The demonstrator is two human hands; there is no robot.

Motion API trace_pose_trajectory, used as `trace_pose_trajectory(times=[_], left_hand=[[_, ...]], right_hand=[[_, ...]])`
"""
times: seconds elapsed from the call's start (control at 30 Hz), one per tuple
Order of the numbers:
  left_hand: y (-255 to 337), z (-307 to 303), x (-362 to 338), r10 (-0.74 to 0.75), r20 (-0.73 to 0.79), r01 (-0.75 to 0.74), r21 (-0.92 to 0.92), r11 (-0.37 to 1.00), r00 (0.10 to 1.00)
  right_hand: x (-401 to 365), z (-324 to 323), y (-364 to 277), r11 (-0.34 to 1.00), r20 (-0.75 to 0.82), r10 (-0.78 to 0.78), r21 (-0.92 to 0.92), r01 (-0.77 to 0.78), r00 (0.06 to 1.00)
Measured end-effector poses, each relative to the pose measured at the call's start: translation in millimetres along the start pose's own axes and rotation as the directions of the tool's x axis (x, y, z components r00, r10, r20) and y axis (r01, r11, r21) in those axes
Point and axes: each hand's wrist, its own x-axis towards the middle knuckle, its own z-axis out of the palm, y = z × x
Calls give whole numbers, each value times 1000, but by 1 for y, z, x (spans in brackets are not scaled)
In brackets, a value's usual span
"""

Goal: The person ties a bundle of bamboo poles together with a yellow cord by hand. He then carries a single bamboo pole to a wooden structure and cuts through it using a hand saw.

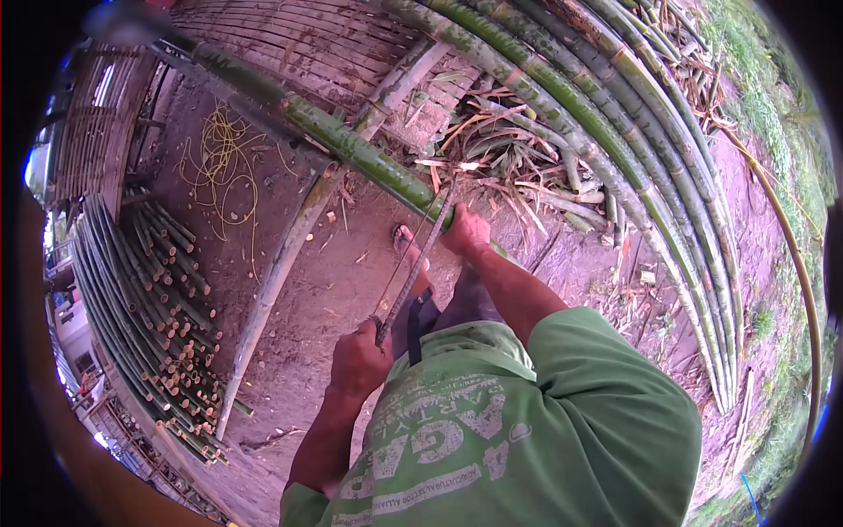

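Note:
My left hand point(360, 362) is closed around the handle end of a bow saw point(409, 274). The saw slants up and right, its far part lying across a thick green bamboo pole point(342, 145). My right hand point(466, 231) is wrapped round that pole, just right of the saw. The pole runs from the upper left down toward my legs and crosses a pale bamboo support rail point(290, 255). How deep the blade sits in the pole cannot be made out.
Long bamboo poles point(606, 114) lie side by side at the right. Cut bamboo point(167, 325) is stacked at the left. Offcuts and shavings point(518, 162) are heaped beyond my right hand. A tangled yellow rope point(221, 162) lies on the dirt ground. A slatted bamboo platform point(290, 35) stands ahead.

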Motion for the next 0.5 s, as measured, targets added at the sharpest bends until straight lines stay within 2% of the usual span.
trace_pose_trajectory(times=[0.03, 0.17, 0.23, 0.33, 0.4, 0.47, 0.5], left_hand=[[0, -1, -3, -7, 3, 7, -6, 1000, 1000], [-10, 8, 4, -8, 23, 8, -13, 1000, 1000], [-8, 30, 56, 36, 18, -36, -34, 999, 999], [23, 63, 142, 125, -41, -126, -9, 992, 991], [20, 53, 107, 108, 6, -108, -49, 993, 994], [10, 26, 78, 86, -7, -86, -49, 995, 996], [-3, 16, 40, 38, 35, -37, -38, 999, 999]], right_hand=[[-2, 7, 1, 999, -86, -37, -3, 37, 996], [0, -6, -2, 999, 95, 35, -1, -35, 995], [3, 9, 2, 999, 3, 24, -23, -24, 1000], [8, -9, -3, 997, 83, 64, -38, -61, 994], [-1, -13, -5, 996, 135, 74, -66, -65, 988], [13, -23, -6, 999, 82, 35, -11, -35, 996], [0, -14, -4, 999, 91, 42, 26, -45, 995]])
